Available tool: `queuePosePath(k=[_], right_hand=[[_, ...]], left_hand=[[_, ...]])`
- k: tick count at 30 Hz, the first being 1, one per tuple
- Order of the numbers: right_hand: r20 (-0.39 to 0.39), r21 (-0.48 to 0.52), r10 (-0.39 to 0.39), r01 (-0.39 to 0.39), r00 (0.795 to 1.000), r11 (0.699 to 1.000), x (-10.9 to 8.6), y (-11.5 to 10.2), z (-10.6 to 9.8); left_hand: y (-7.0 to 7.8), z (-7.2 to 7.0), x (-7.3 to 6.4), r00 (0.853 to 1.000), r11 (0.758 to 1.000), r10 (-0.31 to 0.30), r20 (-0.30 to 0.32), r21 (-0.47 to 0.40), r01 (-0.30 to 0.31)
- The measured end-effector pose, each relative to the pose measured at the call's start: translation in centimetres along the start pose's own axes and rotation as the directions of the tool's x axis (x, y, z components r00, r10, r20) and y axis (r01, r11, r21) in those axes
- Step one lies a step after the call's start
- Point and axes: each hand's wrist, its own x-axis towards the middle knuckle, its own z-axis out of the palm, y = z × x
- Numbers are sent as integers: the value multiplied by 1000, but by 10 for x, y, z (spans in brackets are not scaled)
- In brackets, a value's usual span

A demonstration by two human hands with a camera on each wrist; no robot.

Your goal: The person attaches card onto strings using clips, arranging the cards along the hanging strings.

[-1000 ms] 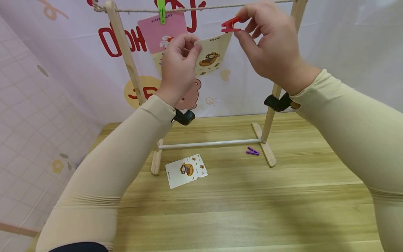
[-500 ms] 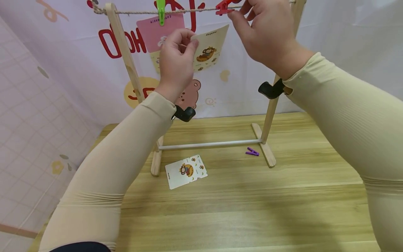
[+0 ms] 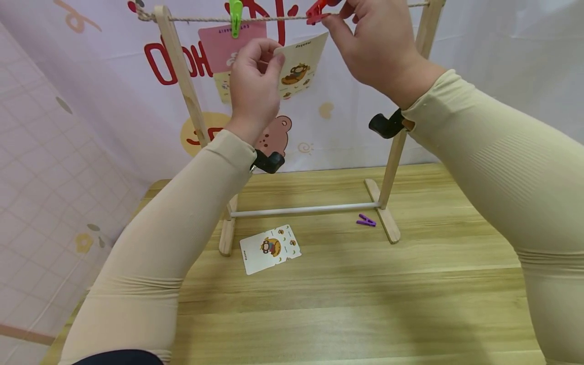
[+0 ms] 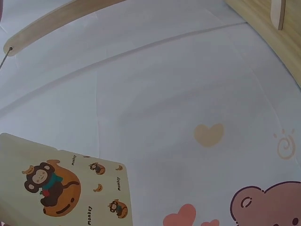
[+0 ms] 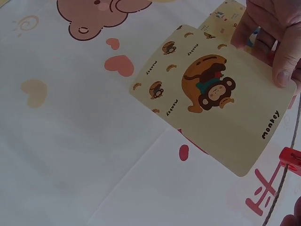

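Two hands (image 3: 254, 86) (image 3: 378, 48) with monkey card (image 3: 301, 66), red clothespin (image 3: 315, 12)

Cropped by the head view's upper edge, a right hand (image 3: 376, 45) is only partly seen, while a left hand (image 3: 255, 83) hides part of a pink card (image 3: 216, 50). The right-wrist view's edge slices a red clip (image 5: 290, 159); the left-wrist view's trims a monkey card (image 4: 66, 183). Small print on the loose card (image 3: 270, 249) is illegible.

Monkey card (image 5: 211, 101): cream, monkey-and-banana print, tilted, held by one edge, below the rope (image 3: 292, 18)
Red clothespin (image 3: 316, 12): pinched at the rope, apart from the card
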Motion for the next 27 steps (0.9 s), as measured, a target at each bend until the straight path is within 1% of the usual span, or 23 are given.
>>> queuePosePath(k=[7, 11, 15, 17, 20, 27], right_hand=[[37, -27, 18, -17, 999, 999, -2, -1, 1], [40, -18, 6, -5, 999, 1000, -2, -1, 2], [56, -16, 11, -10, 998, 1000, -3, -2, 3], [65, -15, 16, -15, 998, 1000, -3, -2, 3], [69, -6, 7, -6, 998, 1000, -3, -2, 4], [69, 11, -7, 7, 998, 1000, -4, -2, 5]], left_hand=[[2, 2, 0, 1000, 1000, -18, -12, 8, 18], [-7, 4, 6, 1000, 1000, -20, -17, 1, 20], [-20, 7, 15, 1000, 1000, -3, -27, 26, 3], [-24, 8, 17, 999, 999, 7, -34, 41, -6], [-27, 9, 19, 999, 999, 11, -40, 49, -9], [-28, 10, 19, 999, 998, 5, -43, 60, -2]])
